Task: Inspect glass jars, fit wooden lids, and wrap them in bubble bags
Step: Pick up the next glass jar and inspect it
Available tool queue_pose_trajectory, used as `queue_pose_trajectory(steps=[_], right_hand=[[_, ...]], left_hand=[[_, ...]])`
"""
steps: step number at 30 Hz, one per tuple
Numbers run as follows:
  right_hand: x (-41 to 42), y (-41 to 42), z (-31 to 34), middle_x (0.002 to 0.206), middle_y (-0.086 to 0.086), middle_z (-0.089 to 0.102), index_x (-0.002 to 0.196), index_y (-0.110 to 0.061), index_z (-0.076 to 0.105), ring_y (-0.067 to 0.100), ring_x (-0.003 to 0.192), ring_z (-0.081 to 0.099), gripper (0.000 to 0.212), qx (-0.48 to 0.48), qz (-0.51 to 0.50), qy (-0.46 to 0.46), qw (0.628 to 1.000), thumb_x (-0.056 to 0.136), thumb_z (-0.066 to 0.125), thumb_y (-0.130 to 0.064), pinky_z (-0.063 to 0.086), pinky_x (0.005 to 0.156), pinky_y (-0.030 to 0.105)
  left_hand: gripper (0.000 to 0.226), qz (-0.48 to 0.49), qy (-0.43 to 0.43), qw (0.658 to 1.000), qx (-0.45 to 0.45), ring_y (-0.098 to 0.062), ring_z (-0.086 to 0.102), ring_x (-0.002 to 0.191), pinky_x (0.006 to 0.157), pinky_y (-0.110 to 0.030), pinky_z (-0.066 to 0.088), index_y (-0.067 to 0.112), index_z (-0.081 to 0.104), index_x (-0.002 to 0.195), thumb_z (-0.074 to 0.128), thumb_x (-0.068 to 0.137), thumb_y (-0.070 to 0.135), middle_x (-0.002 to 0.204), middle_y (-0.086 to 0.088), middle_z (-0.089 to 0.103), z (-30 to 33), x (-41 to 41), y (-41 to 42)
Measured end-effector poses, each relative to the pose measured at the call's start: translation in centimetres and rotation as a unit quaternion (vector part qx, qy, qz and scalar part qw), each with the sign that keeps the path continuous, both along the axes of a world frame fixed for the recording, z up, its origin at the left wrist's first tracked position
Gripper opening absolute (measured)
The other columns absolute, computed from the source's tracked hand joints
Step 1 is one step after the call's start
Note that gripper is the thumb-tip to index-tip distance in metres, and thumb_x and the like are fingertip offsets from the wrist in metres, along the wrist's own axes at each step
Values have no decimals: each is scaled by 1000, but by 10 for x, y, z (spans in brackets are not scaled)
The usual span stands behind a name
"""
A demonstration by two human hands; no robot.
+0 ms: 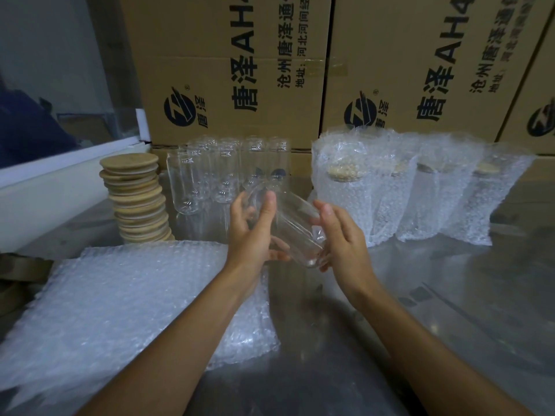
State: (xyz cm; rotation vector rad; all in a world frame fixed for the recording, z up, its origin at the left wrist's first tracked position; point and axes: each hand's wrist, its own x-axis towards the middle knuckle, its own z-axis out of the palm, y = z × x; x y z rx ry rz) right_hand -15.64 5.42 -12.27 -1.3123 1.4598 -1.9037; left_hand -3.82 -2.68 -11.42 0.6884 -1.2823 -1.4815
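Observation:
A clear glass jar [295, 225] lies tilted in the air between my hands, mouth away from me, without a lid. My left hand [253, 232] cups its upper part, thumb raised along the glass and fingers curled behind it. My right hand [342, 238] holds the base end, fingers wrapped under the bottom. Several empty jars [210, 172] stand behind. A stack of round wooden lids [136, 196] rises at the left. Flat bubble bags [129, 298] lie piled at the lower left.
Several jars with lids, wrapped in bubble bags [405, 193], stand in a row at the right. Large printed cardboard boxes [240, 70] wall off the back. The metal table [450, 310] is shiny. A white ledge [60, 175] runs along the left.

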Motion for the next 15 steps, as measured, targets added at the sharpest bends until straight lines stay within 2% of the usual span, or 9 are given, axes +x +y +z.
queue_pose_trajectory(steps=[1, 3, 5, 7, 9, 11, 13, 15], right_hand=[[1, 0, 2, 92, -1, 72, 108, -36, 67, 10, 54, 64, 43, -3, 4, -20, 1000, 88, 46, -66, 45, 44, 20], [3, 1, 7, 86, -12, 74, 104, -34, 70, 15, 45, 59, 52, -3, 4, -51, 999, 91, 39, -73, 40, 38, 23], [2, 2, 11, 87, -19, 74, 105, -32, 71, 17, 42, 57, 48, -11, -2, -77, 997, 93, 38, -66, 38, 37, 22], [1, 2, 11, 94, -19, 75, 108, -31, 69, 17, 42, 58, 38, -26, 0, -96, 995, 102, 38, -52, 41, 38, 23], [1, 1, 11, 98, -15, 76, 115, -28, 67, 17, 44, 59, 33, -32, 7, -115, 993, 108, 37, -39, 46, 40, 24], [0, 0, 9, 107, -8, 75, 132, -21, 62, 16, 47, 61, 34, -28, 9, -122, 992, 108, 41, -31, 50, 45, 25], [2, 0, 9, 124, -2, 69, 145, -19, 52, 15, 53, 64, 46, -20, 8, -102, 995, 101, 53, -33, 55, 53, 26], [4, 1, 8, 126, -4, 66, 139, -28, 54, 13, 59, 67, 54, -20, 3, -68, 997, 88, 64, -44, 56, 57, 25]], left_hand=[[90, -12, -2, 1000, 16, -21, 65, 52, 52, -32, 55, 42, 33, 144, 68, 66, 69, 144, 3, 47, -1, 0, -1], [106, -37, -3, 998, 48, -20, 64, 52, 54, -33, 56, 32, 34, 148, 75, 57, 69, 142, -3, 51, -2, -1, -3], [123, -40, 1, 996, 73, -19, 65, 52, 55, -32, 56, 24, 36, 150, 80, 45, 70, 129, -8, 56, -2, -1, -4], [130, -29, 3, 996, 84, -17, 64, 51, 55, -32, 57, 18, 36, 150, 81, 39, 70, 121, -6, 55, -2, -1, -6], [130, -15, 1, 996, 92, -16, 63, 49, 54, -31, 57, 13, 39, 148, 80, 39, 70, 121, -7, 52, -3, -1, -7], [121, -11, -9, 995, 99, -16, 64, 50, 54, -29, 56, 8, 48, 139, 79, 41, 72, 123, -9, 53, -4, -1, -9], [109, -15, -12, 994, 105, -15, 65, 52, 53, -28, 55, 8, 56, 128, 78, 43, 74, 118, -10, 57, -5, 0, -10], [109, -13, -12, 994, 109, -16, 64, 52, 53, -27, 54, 9, 55, 129, 78, 45, 74, 120, -11, 60, -6, 0, -11]])
